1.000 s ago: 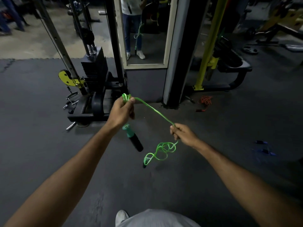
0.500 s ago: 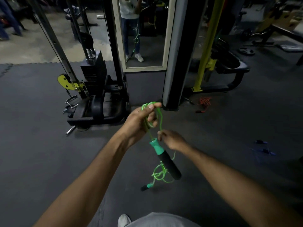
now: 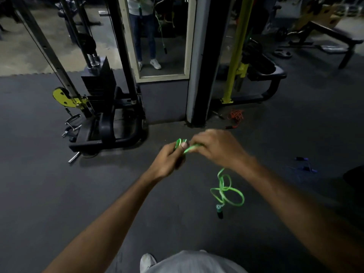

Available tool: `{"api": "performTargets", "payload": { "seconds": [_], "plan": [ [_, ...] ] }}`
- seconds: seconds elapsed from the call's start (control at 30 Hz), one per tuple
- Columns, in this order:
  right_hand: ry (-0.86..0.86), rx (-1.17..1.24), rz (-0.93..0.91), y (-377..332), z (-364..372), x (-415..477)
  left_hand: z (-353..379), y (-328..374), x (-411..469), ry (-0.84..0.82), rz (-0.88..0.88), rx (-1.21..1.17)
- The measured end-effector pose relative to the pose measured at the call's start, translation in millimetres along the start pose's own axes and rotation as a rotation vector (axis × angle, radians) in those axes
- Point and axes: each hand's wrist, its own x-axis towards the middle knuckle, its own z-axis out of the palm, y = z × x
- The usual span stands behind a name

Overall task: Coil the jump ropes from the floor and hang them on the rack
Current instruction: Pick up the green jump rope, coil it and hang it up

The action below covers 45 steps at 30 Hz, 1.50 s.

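Note:
My left hand (image 3: 171, 160) grips a bundle of loops of the green jump rope (image 3: 226, 189), with bright green bends sticking out above the fist. My right hand (image 3: 218, 148) is just right of it, fingers curled round the rope strand where it leaves the bundle; this hand is blurred. The slack of the rope hangs below my right hand in loose loops, ending in a black and green handle (image 3: 219, 211). An orange jump rope (image 3: 235, 117) lies on the floor by the pillar. A blue jump rope (image 3: 304, 166) lies on the floor at right.
A cable weight machine (image 3: 102, 107) stands at left on the dark rubber floor. A mirror (image 3: 157, 36) and a black pillar (image 3: 201, 75) rise straight ahead, a yellow post (image 3: 234, 62) and a bench frame at right. My shoe (image 3: 147, 261) shows at the bottom edge.
My right hand has come up beside my left and carried the rope over the bundle. The hanging handle and loose loops have swung to the right.

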Motion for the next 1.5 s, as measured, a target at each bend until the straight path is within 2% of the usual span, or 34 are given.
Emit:
{"api": "performTargets", "payload": {
  "seconds": [0.1,0.17,0.23,0.3,0.37,0.47,0.57,0.63,0.7,0.73,0.8,0.9,1.0,1.07,1.13,1.2,1.3,1.5],
  "plan": [
    [0.123,0.100,0.013,25,6,13,0,19,7,-0.006,-0.032,-0.173],
    [0.163,0.434,0.131,36,25,15,-6,27,14,-0.008,-0.027,-0.266],
    [0.117,0.761,0.361,39,49,9,-10,35,17,-0.019,-0.033,-0.433],
    [-0.024,0.852,0.524,29,76,-1,-7,39,20,-0.008,-0.036,-0.567],
    [-0.216,0.820,0.531,8,90,-8,1,38,23,0.033,-0.058,-0.656],
    [-0.408,0.746,0.391,-13,87,-14,6,25,26,0.159,-0.058,-0.693],
    [-0.576,0.779,0.296,-20,76,-24,-4,7,29,0.280,-0.011,-0.353],
    [-0.526,0.771,0.288,-22,66,-29,-14,-7,28,0.259,0.006,-0.028],
    [-0.323,0.554,0.238,-19,51,-23,-24,-19,25,0.165,-0.008,0.337],
    [-0.207,0.442,0.204,-14,40,-16,-26,-22,22,0.127,-0.008,0.435],
    [-0.039,0.367,0.135,-7,21,1,-25,-17,13,0.064,0.009,0.368],
    [0.087,0.381,0.101,10,10,26,-20,4,5,-0.019,0.013,0.076],
    [0.177,0.654,0.215,25,23,38,-24,20,8,0.012,-0.030,-0.115],
    [0.115,0.896,0.297,22,42,37,-26,28,11,0.023,-0.044,-0.218],
    [-0.015,0.998,0.363,17,64,29,-25,35,12,0.011,-0.027,-0.338],
    [-0.037,0.896,0.416,23,84,18,-26,39,15,0.020,-0.017,-0.452],
    [-0.012,0.482,0.422,45,101,-3,-28,36,16,0.015,0.008,-0.457],
    [-0.252,0.468,0.693,72,157,-60,-26,45,21,0.059,0.054,-0.522]
  ]
}}
